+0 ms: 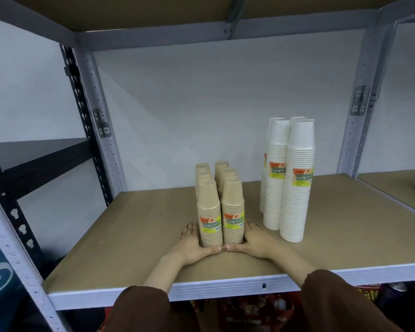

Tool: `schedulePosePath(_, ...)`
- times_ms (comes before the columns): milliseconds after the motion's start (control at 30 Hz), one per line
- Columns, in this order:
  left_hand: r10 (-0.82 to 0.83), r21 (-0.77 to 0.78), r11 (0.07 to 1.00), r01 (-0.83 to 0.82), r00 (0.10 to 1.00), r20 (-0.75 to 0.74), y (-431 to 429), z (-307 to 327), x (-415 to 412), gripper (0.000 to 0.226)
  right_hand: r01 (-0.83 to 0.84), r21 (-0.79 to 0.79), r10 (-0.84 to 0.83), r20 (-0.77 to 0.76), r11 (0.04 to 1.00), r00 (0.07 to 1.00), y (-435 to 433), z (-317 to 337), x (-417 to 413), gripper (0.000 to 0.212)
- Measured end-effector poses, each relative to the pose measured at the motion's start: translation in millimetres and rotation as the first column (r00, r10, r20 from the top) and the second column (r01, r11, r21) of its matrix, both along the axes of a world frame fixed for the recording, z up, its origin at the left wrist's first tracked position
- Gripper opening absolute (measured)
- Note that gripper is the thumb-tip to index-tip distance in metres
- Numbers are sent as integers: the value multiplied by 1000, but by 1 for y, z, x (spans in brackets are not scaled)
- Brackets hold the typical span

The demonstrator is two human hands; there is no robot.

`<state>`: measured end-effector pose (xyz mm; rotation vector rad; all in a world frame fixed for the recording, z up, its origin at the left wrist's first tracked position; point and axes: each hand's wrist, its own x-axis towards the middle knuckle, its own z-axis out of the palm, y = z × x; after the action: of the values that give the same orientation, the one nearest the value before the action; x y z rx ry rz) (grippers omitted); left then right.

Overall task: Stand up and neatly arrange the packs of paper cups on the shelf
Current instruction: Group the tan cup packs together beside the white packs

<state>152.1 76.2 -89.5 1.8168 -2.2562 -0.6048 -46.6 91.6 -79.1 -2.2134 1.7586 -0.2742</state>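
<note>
Nearest, the left hand and right hand lie open and flat on the shelf, thumb tips meeting, cupped against the base of the tan paper cup packs. These packs stand upright in two touching rows, well back from the front edge. Farther right, the white paper cup packs also stand upright. No pack lies flat, so the task appears nearly complete. Open board remains left and behind.
</note>
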Motion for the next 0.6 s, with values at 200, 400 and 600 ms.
schedulePosePath(200,-96,-49,994,94,995,-30,-4,-2,3,94,-9,28,9,-10,1000,1000,-7,-3,3,98)
schedulePosePath(400,-101,-40,994,99,994,-40,-6,-3,3,94,-16,25,16,-9,1000,1000,-7,-5,3,95)
schedulePosePath(600,-102,-55,994,99,993,-57,-7,-3,2,94,-16,7,16,10,1000,1000,-7,-7,3,94)
